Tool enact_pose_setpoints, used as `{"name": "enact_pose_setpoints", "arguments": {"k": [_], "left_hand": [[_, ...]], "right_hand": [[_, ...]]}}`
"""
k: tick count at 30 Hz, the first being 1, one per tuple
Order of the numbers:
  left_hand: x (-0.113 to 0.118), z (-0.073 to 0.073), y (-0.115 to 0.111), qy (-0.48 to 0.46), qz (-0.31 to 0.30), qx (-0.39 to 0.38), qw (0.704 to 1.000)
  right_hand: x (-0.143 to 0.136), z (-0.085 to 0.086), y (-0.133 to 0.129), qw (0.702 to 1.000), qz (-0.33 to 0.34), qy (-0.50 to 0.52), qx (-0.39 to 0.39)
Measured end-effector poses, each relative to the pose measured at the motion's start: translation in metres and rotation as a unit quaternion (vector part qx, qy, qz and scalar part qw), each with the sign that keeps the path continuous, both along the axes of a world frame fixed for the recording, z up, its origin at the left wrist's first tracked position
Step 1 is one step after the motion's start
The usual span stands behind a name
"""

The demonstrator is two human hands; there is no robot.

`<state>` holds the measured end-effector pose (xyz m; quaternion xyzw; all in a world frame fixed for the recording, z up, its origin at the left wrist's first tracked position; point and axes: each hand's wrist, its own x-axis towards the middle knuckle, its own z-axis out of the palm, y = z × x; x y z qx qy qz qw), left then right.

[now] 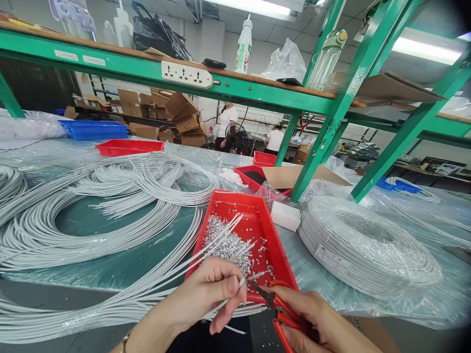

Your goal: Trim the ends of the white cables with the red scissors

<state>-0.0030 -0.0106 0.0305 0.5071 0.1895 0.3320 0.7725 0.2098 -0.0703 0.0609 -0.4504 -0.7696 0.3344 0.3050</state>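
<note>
My left hand [217,289] pinches a thin white cable [221,308] between thumb and forefinger, its end just in front of the red tray. My right hand [320,318] is closed around red-handled scissors [274,301], whose dark blades touch or nearly touch that cable end. Beneath and beyond both hands sits a red tray [277,245], strewn with small silvery scraps [224,235]. Several other white cable ends [221,238] reach over the tray. Their long bundle [91,318] runs off to the left, passing under my left forearm.
Coiled white cables [110,245] cover the left of the table. A wrapped cable roll [368,245] and a small white box [286,215] stand right of the tray. A green shelf frame [324,142] crosses above, carrying a power strip [187,74]. Two people are in the background.
</note>
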Motion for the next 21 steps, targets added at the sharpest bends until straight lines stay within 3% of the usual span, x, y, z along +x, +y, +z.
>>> {"name": "enact_pose_setpoints", "arguments": {"k": [5,9,13,15,16,19,21], "left_hand": [[0.008,0.004,-0.011,0.120,0.074,0.087,0.986],[0.011,0.006,-0.018,0.189,0.118,0.206,0.953],[0.009,0.008,-0.016,0.185,0.125,0.285,0.932],[0.009,0.007,-0.015,0.182,0.125,0.290,0.931],[0.010,0.007,-0.014,0.185,0.130,0.287,0.931],[0.013,0.007,-0.014,0.203,0.162,0.272,0.927],[0.015,0.007,-0.015,0.209,0.178,0.262,0.925]], "right_hand": [[-0.019,-0.017,0.008,0.960,-0.083,0.242,-0.110],[-0.044,-0.023,0.020,0.925,-0.043,0.352,-0.138],[-0.053,-0.030,0.025,0.819,0.039,0.507,-0.264],[-0.053,-0.031,0.025,0.791,0.051,0.530,-0.301],[-0.053,-0.031,0.023,0.802,0.038,0.522,-0.288],[-0.050,-0.026,0.019,0.875,-0.037,0.444,-0.191],[-0.049,-0.022,0.017,0.903,-0.080,0.397,-0.144]]}}
